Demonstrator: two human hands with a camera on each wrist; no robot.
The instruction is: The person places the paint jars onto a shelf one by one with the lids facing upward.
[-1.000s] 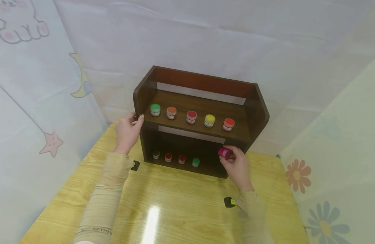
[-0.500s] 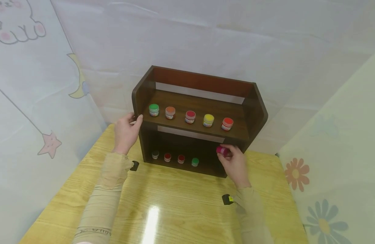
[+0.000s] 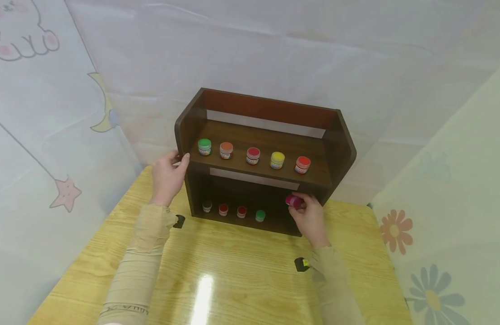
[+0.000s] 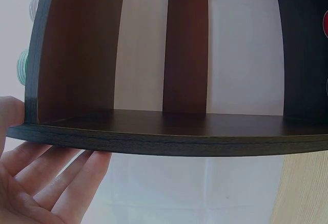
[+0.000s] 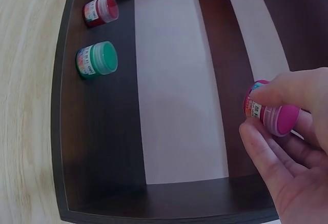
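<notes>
A dark brown two-tier wooden shelf (image 3: 266,136) stands on the table. My left hand (image 3: 167,177) holds its left side panel at the middle board, thumb at the front edge and fingers along the outer face in the left wrist view. My right hand (image 3: 312,221) pinches a magenta paint jar (image 5: 266,112) between thumb and fingers, tipped on its side, in front of the lower tier's right part. On the lower board sit a green-lidded jar (image 3: 260,215), two red jars (image 3: 242,212) and a dark-lidded jar (image 3: 207,206).
Along the upper board stand green (image 3: 204,147), orange (image 3: 226,150), crimson (image 3: 253,156), yellow (image 3: 277,160) and red (image 3: 302,165) paint jars. A yellowish wood table (image 3: 233,266) lies below. Pale printed cloth (image 3: 250,49) hangs behind and at both sides.
My right hand has shifted slightly left with the magenta jar, which stays tipped. The left hand keeps its hold on the side panel. The whole head view has drifted slightly.
</notes>
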